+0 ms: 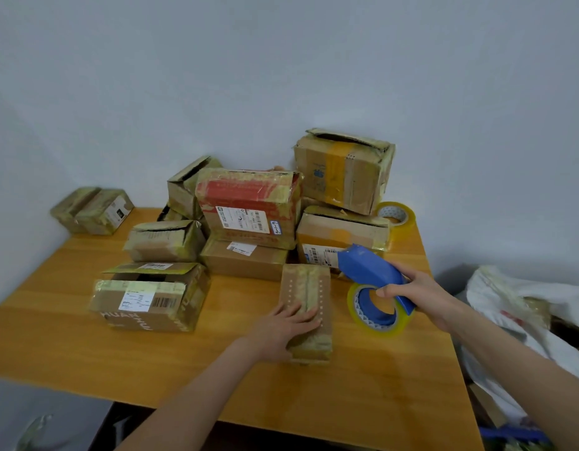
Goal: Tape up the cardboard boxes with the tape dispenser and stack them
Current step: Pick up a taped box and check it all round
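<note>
A small narrow cardboard box lies near the middle of the wooden table, its top seam covered with yellowish tape. My left hand rests on its near end, fingers flat on top and thumb against the left side. My right hand grips a blue tape dispenser with a roll of clear tape, held just right of that box and above the table. Several taped boxes are piled behind, among them a red-topped box and a tall box stacked on another at the back right.
A loose tape roll lies at the table's back right. An open-flapped box sits at the left, and two small boxes at the far left corner. A white sack with packaging lies right of the table. Walls close the back.
</note>
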